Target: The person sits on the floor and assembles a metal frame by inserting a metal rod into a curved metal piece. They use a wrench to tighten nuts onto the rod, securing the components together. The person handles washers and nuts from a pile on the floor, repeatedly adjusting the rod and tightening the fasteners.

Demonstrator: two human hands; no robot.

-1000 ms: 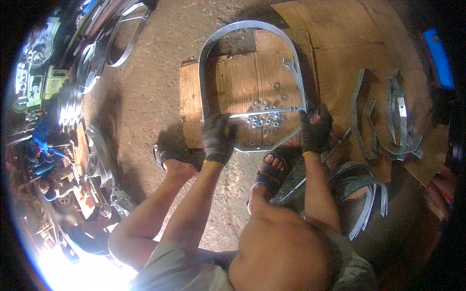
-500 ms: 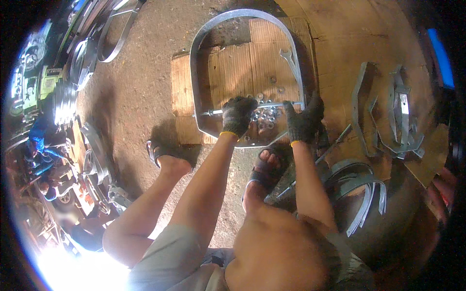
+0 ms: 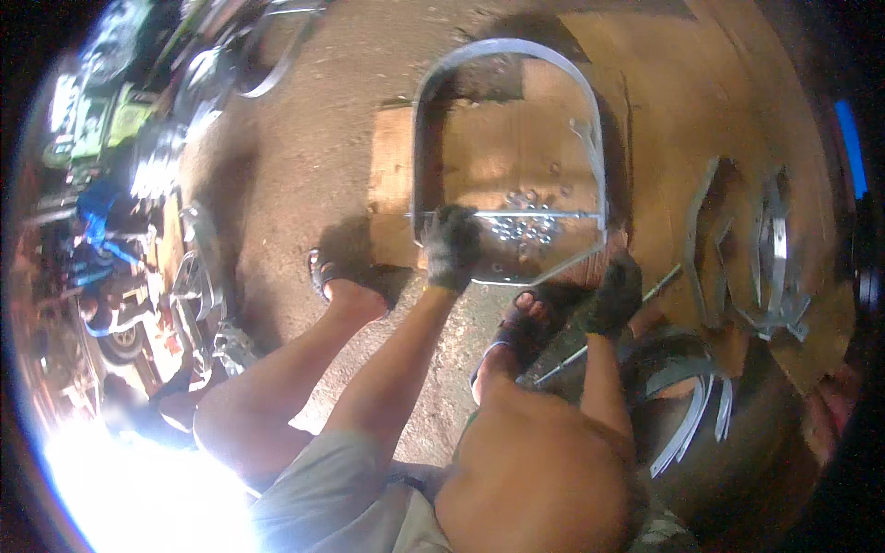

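Nearby lie nuts [image 3: 532,228]; the left hand [image 3: 451,247] clasps a rod [image 3: 570,215], right hand's [image 3: 616,295] grip unclear.

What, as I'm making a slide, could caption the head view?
Left hand gripping a rod across a metal frame, nuts nearby.

Smooth metal, matt cardboard [image 3: 391,170]
Hoop [image 3: 503,45] and rod [image 3: 573,215]: glossy metal; gloves [image 3: 452,247]: matt cloth; floor [image 3: 313,138]: rough, dull

Bent metal brackets [image 3: 780,241], curved metal strips [image 3: 693,422] below the brackets, green machine [image 3: 129,120] far left of the brackets
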